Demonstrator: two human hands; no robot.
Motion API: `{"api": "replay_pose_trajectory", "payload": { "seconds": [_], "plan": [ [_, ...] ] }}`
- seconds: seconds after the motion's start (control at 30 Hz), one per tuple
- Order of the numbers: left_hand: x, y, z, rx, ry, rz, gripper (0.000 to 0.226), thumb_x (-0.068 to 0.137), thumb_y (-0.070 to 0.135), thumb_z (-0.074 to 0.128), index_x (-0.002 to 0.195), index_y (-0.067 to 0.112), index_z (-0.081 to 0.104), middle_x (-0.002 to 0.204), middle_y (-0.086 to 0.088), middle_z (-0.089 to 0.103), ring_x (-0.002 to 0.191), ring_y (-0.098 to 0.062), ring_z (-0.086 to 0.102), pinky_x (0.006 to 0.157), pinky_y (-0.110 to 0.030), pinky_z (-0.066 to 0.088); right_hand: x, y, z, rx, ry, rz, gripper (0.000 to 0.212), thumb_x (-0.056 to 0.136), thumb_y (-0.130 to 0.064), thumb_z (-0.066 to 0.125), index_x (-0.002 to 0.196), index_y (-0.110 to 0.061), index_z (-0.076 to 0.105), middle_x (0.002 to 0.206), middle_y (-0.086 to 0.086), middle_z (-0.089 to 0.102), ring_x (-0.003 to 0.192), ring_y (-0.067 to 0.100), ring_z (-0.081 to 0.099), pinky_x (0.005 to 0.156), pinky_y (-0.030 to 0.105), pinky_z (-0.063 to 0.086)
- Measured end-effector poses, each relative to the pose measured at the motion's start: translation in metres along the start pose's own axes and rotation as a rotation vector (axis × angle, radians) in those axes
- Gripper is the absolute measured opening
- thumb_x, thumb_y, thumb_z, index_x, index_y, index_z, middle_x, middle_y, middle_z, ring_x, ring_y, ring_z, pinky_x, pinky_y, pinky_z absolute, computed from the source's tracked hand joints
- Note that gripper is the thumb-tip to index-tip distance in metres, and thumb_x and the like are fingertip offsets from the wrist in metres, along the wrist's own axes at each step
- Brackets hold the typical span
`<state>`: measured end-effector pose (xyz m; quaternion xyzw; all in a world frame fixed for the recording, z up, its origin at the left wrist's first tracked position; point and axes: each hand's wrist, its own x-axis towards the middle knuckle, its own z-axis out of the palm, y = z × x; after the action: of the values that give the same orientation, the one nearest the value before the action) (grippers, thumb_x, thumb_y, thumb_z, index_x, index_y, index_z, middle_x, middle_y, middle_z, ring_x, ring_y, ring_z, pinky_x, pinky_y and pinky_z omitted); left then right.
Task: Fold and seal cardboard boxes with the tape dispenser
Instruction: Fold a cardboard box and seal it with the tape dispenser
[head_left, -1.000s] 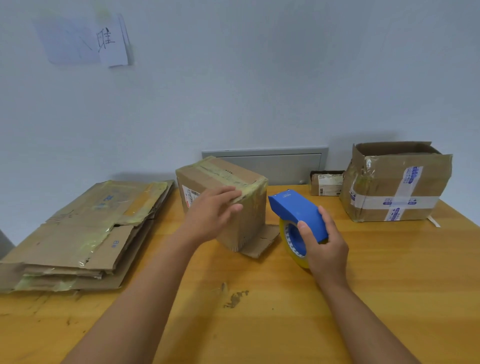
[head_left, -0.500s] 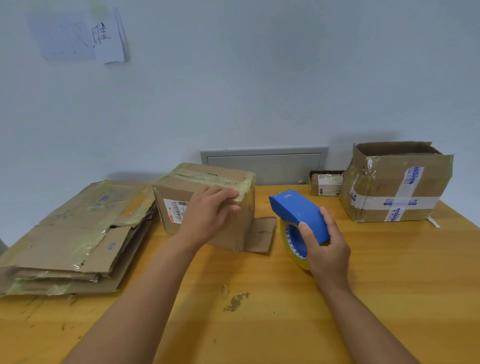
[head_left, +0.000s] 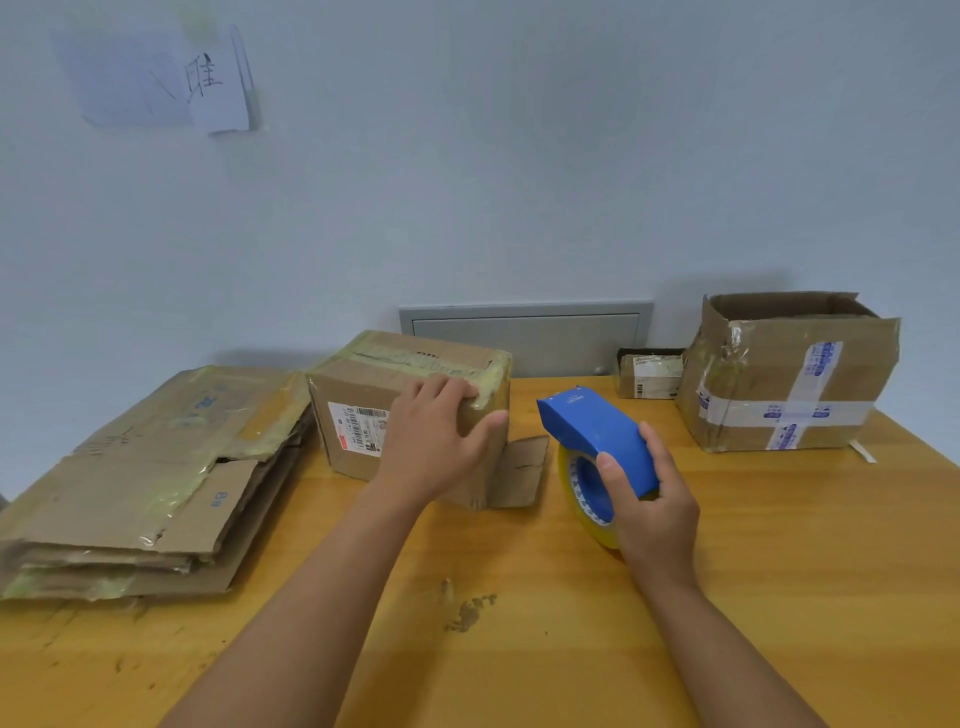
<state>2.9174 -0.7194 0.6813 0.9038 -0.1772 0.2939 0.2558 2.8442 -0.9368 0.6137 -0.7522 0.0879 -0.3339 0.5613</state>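
Cardboard box (head_left: 363, 410) — on counter (head_left: 779, 571), against flattened cardboard stack (head_left: 156, 467); left hand (head_left: 431, 441) spread, gripping its near top corner. Tape dispenser (head_left: 597, 441) — right of box, right hand (head_left: 649, 499) curled round it. Risk: loose bottom flap (head_left: 522, 473) splays out unsealed; tape may wrinkle if box slides.

Print on the box (head_left: 415, 400) label (head_left: 358, 428) too small to read (its right part behind the left hand (head_left: 434, 441)).

A single view is provided, taken from a head-worn wide-angle camera. The scene is looked at forward and slightly downward, across a wooden table (head_left: 779, 597) toward a pale wall (head_left: 519, 182) at the far side. Both forearms are seen entering from the near edge, at close range. Straight lines are bowed by the lens near the frame edges. No second view is supplied.
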Motion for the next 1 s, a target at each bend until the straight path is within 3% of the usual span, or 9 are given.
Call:
{"api": "replay_pose_trajectory", "payload": {
  "seconds": [0.13,0.3,0.53,0.67,0.77,0.83,0.93,1.0],
  "plan": [
    [-0.002,0.010,0.007,0.090,0.063,0.008,0.026,0.095,0.038,0.059,0.100,0.014,0.065,0.098,0.002,0.064,0.095,-0.021,0.049,0.075,-0.031,0.037,-0.001,-0.002,0.000,0.012,-0.006,0.004,0.086,0.074,-0.070,0.056,0.147,-0.025,0.047,0.132,-0.015,0.051,0.124,0.009,0.051,0.102,0.037,0.048],
    [0.001,0.009,0.003,0.115,-0.007,-0.009,0.034,0.096,0.043,0.055,0.119,0.020,0.063,0.112,0.002,0.062,0.106,-0.024,0.048,0.084,-0.039,0.043,0.000,-0.002,-0.001,0.015,-0.013,0.006,0.087,0.074,-0.071,0.055,0.147,-0.024,0.046,0.133,-0.018,0.048,0.125,0.008,0.049,0.100,0.033,0.048],
    [-0.004,0.009,-0.004,0.095,-0.002,0.076,0.019,0.095,0.029,0.062,0.104,0.014,0.070,0.098,-0.001,0.064,0.094,-0.023,0.051,0.076,-0.038,0.046,0.000,-0.002,-0.002,0.020,-0.024,0.022,0.076,0.081,-0.057,0.058,0.148,-0.025,0.045,0.132,-0.018,0.047,0.122,0.004,0.047,0.096,0.024,0.043],
    [-0.011,0.003,-0.029,0.116,-0.024,0.055,0.015,0.098,0.026,0.053,0.099,0.017,0.065,0.095,0.007,0.056,0.094,-0.016,0.052,0.073,-0.027,0.041,0.002,-0.004,-0.002,0.079,-0.014,0.047,0.062,0.089,-0.046,0.053,0.146,-0.024,0.047,0.134,-0.016,0.048,0.121,0.001,0.045,0.090,0.010,0.037],
    [-0.013,0.002,-0.041,0.196,-0.122,0.021,0.027,0.101,0.044,0.045,0.119,0.028,0.057,0.110,0.009,0.052,0.106,-0.013,0.050,0.076,-0.025,0.042,0.006,-0.010,-0.001,-0.001,-0.018,0.016,0.049,0.098,-0.027,0.061,0.145,-0.022,0.049,0.132,-0.011,0.050,0.117,0.003,0.046,0.091,0.018,0.040],
    [-0.009,0.005,-0.042,0.259,-0.158,0.025,0.032,0.101,0.047,0.043,0.125,0.030,0.057,0.116,0.007,0.052,0.108,-0.015,0.048,0.077,-0.028,0.043,0.007,-0.020,-0.001,-0.096,-0.055,-0.011,0.049,0.096,-0.024,0.063,0.144,-0.025,0.051,0.125,-0.008,0.053,0.107,0.006,0.049,0.083,0.022,0.042],
    [-0.008,0.004,-0.043,0.273,-0.197,-0.015,0.015,0.102,0.027,0.049,0.114,0.024,0.057,0.117,0.003,0.052,0.100,-0.017,0.051,0.072,-0.030,0.046,0.005,-0.031,-0.006,-0.356,-0.196,-0.035,0.053,0.094,-0.032,0.063,0.144,-0.035,0.048,0.119,-0.003,0.052,0.097,0.014,0.050,0.073,0.032,0.043],
    [-0.011,-0.002,-0.046,0.232,-0.233,-0.050,0.018,0.096,0.013,0.056,0.110,0.024,0.053,0.119,0.003,0.051,0.093,-0.017,0.052,0.071,-0.033,0.052,-0.003,-0.035,-0.014,-0.580,-0.322,-0.046,0.058,0.095,-0.038,0.059,0.149,-0.038,0.038,0.123,-0.001,0.050,0.102,0.016,0.049,0.078,0.035,0.046]
  ]
}}
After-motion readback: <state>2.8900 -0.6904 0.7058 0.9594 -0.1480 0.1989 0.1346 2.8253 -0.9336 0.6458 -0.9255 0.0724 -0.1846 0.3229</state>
